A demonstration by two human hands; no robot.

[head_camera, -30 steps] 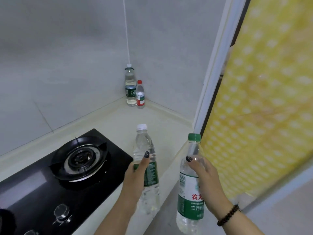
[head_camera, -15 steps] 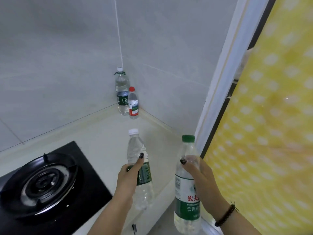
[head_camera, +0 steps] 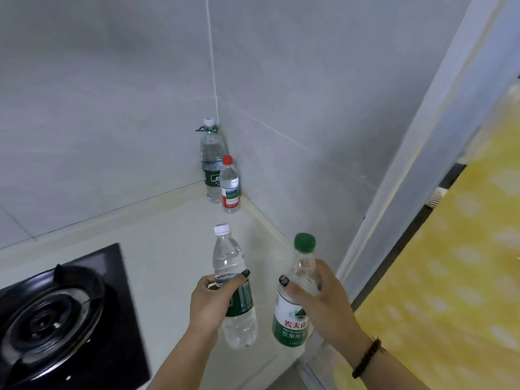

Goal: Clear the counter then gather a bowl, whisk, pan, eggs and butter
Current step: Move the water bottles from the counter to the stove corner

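Left hand (head_camera: 213,301) gripped white-capped bottle (head_camera: 231,280) upright, right of stove (head_camera: 56,319). Right hand (head_camera: 323,302) gripped green-capped bottle (head_camera: 295,311), farther right of stove.

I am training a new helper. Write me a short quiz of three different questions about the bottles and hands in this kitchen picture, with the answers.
1. True or false: the left hand holds the bottle with the green cap.
2. How many bottles stand in the corner of the counter? A) one B) two C) three
3. Fill in: the smaller corner bottle has a ___ cap.

Key
1. False: the left hand grips the white-capped bottle; the right hand grips the green-capped bottle.
2. B: the tall corner bottle and the smaller one.
3. red
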